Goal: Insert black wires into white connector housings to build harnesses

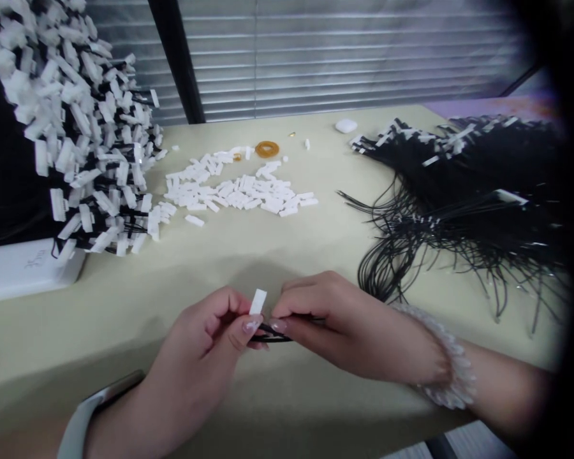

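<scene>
Between thumb and fingers, my left hand (pixel 215 350) pinches a small white plastic connector housing (pixel 257 301), which sticks up above the thumb. Close on its right, my right hand (pixel 335 325) is closed on black wires (pixel 272 339) that run across the gap between both hands. Whether the wire ends sit inside the housing is hidden by my left thumb and fingers. Beyond my hands, many loose white connector housings (pixel 249 193) lie scattered over the table (pixel 210 255).
At left, a big heap of black wires with white connectors (pixel 90 127) rises beside a white box-shaped object (pixel 33 271). Black wire bundles (pixel 459 191) spread over the right side. A yellow-brown coil (pixel 266 149) and a white rounded object (pixel 345 125) lie towards the window blinds (pixel 339 57).
</scene>
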The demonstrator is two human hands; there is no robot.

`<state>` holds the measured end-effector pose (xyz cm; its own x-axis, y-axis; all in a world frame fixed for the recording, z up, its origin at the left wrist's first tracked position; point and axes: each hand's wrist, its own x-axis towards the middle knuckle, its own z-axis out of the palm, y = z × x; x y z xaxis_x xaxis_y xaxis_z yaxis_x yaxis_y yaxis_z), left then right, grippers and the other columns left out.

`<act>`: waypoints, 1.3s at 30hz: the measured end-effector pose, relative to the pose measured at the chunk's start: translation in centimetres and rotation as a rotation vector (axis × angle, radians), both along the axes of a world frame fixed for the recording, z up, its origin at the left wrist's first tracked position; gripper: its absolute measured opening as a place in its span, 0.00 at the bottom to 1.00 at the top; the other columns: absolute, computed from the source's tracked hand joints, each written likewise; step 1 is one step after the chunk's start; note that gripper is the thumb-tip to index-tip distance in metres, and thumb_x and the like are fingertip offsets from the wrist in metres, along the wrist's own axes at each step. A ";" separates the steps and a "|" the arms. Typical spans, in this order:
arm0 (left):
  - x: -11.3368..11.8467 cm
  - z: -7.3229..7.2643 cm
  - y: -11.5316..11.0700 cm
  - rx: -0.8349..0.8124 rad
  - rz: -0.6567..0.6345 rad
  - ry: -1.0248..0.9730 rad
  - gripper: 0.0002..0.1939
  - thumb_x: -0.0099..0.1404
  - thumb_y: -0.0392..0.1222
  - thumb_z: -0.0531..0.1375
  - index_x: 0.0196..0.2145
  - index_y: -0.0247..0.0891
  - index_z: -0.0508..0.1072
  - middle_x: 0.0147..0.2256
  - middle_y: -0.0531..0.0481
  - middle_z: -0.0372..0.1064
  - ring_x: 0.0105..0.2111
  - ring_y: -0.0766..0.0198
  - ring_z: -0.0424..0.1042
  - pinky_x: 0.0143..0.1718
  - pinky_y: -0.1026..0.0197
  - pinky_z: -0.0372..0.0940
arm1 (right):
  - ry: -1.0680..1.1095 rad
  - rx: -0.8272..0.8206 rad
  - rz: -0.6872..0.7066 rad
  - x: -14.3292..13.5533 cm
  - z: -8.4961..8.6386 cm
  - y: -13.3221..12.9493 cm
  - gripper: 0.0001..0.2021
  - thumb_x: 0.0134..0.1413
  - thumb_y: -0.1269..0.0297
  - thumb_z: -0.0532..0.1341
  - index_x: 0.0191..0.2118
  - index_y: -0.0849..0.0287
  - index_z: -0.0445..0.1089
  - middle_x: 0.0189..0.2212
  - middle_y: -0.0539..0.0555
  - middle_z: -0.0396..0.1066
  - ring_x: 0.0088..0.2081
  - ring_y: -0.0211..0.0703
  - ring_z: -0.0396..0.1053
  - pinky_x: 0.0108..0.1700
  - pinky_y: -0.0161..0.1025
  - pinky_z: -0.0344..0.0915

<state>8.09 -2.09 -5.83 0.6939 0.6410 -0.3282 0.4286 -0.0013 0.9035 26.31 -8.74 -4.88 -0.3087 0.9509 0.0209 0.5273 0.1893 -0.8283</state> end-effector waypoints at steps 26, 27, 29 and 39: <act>0.4 0.5 0.0 -0.017 -0.008 -0.020 0.08 0.63 0.41 0.52 0.26 0.38 0.63 0.25 0.53 0.66 0.27 0.66 0.66 0.29 0.66 0.62 | -0.165 0.211 0.056 0.0 -0.8 0.1 0.10 0.59 0.69 0.50 0.33 0.61 0.68 0.27 0.50 0.65 0.31 0.33 0.62 0.35 0.32 0.56; 0.4 0.5 -0.1 -0.028 -0.001 -0.020 0.09 0.63 0.41 0.52 0.26 0.38 0.62 0.25 0.53 0.66 0.27 0.66 0.66 0.29 0.66 0.62 | -0.230 0.248 0.051 0.0 -0.7 0.0 0.09 0.59 0.70 0.50 0.33 0.61 0.67 0.27 0.50 0.65 0.30 0.34 0.61 0.36 0.34 0.56; 0.4 0.6 -0.1 -0.058 0.017 -0.034 0.09 0.63 0.42 0.53 0.25 0.38 0.61 0.25 0.53 0.66 0.27 0.67 0.66 0.29 0.66 0.63 | -0.380 0.339 0.028 -0.1 -0.5 -0.1 0.09 0.57 0.69 0.51 0.30 0.61 0.66 0.25 0.50 0.64 0.29 0.35 0.59 0.35 0.36 0.55; 0.7 0.3 0.0 -0.116 0.160 -0.053 0.10 0.63 0.45 0.53 0.27 0.37 0.63 0.26 0.54 0.67 0.27 0.68 0.70 0.30 0.67 0.64 | -0.571 0.718 -0.734 4.1 1.7 0.0 0.03 0.49 0.68 0.60 0.28 0.59 0.71 0.17 0.49 0.65 0.20 0.33 0.60 0.25 0.35 0.55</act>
<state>8.77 -2.13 -5.55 0.6045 0.7042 -0.3725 0.3672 0.1686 0.9147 30.43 -8.75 -3.20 0.1706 0.7313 0.6604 0.9647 0.0125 -0.2630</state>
